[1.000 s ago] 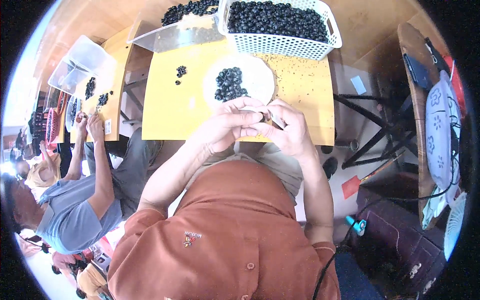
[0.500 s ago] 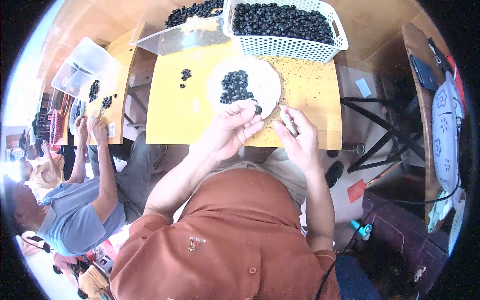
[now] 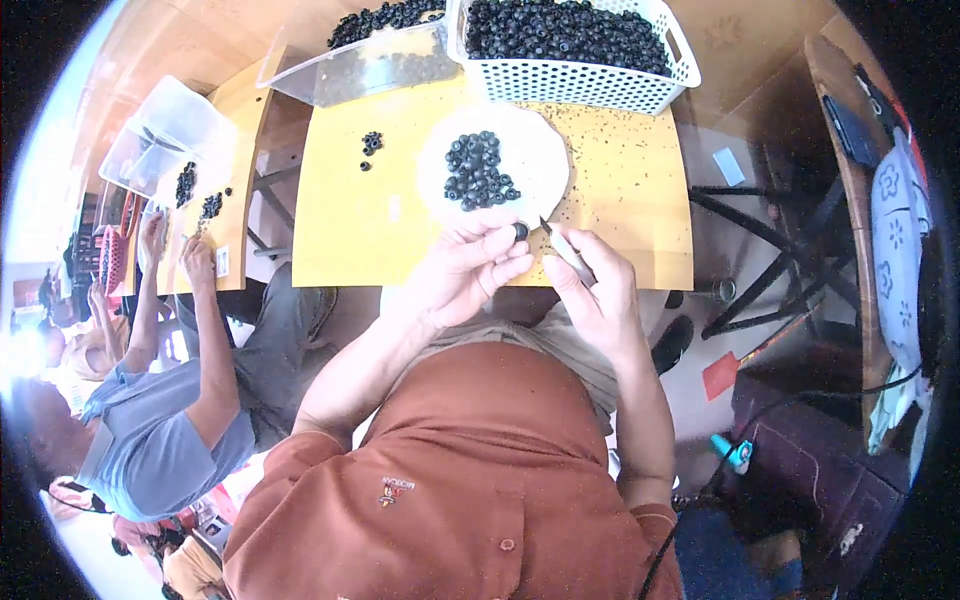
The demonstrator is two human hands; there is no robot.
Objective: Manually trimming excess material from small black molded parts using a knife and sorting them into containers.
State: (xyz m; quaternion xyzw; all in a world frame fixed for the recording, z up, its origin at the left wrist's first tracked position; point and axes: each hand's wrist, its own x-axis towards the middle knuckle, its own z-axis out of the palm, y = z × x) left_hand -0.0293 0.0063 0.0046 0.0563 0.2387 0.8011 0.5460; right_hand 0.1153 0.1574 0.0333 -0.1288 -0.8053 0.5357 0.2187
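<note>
My left hand (image 3: 465, 262) pinches one small round black part (image 3: 520, 231) between thumb and forefinger, just past the table's near edge. In my right hand (image 3: 595, 280) is a slim pale-handled tool (image 3: 570, 255) with a narrow dark tip, gripped between thumb and fingers. The tip points at the black part and lies close beside it; I cannot tell whether they touch. Beyond my hands a white round plate (image 3: 545, 165) carries a pile of black ring-like parts (image 3: 472, 165), each with a hole in it.
A white perforated basket (image 3: 570, 85) heaped with black parts stands at the back, beside a clear bin (image 3: 370, 80) of more. Several loose parts (image 3: 371, 145) lie left of the plate; dark crumbs (image 3: 625, 170) dot the yellow table (image 3: 340, 230). A co-worker (image 3: 170, 430) sits to the left.
My right hand has brought the tool's tip leftward, nearer the black part. My left hand still pinches that part. The co-worker's hands have moved apart.
</note>
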